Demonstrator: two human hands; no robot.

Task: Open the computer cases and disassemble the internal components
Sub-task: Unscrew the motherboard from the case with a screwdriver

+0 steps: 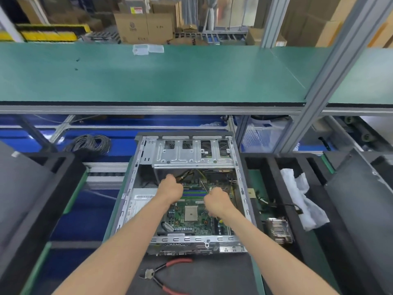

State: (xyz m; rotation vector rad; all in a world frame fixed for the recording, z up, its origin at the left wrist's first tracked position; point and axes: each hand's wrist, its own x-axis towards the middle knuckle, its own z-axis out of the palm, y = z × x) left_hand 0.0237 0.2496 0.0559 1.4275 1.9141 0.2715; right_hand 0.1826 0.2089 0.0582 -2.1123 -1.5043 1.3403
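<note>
Closest to me, red-handled pliers (164, 273) lie on the dark mat of the tabletop (212, 279), just in front of the computer case (136, 167), handles splayed apart. The case sits open, side panel off, straight ahead in the middle of the bench, with black foam trays (274, 167) on both sides.

I've got both forearms reaching in over the rear edge of the case. Below them, the motherboard (191, 222) lies flat in the chassis floor, its bare square CPU socket (191, 213) showing between my wrists. A grey power supply (141, 199) with a white label sits in the case's left side.

My left hand (171, 189) is fisted, fingers curled in near the bundle of yellow and black cables (187, 174) at the far side of the board; it looks like it's gripping those wires, but the knuckles hide the contact. My right hand (218, 202) is curled tight too, holding a thin screwdriver (204, 185) whose shaft points up and away over the memory slots (194, 192).

Off to the right, a finned heatsink (278, 229) rests in the foam tray, with a crumpled white wrap (302, 196) beside it.

Farther in, the metal drive cage (191, 154) spans the case's far end. Left of it, 1 coil of dark cable (91, 143) lies on the blue surface. Above, a green shelf (170, 75) carries 2 small clear plastic boxes (147, 49), with cardboard cartons (144, 26) stacked beyond.
</note>
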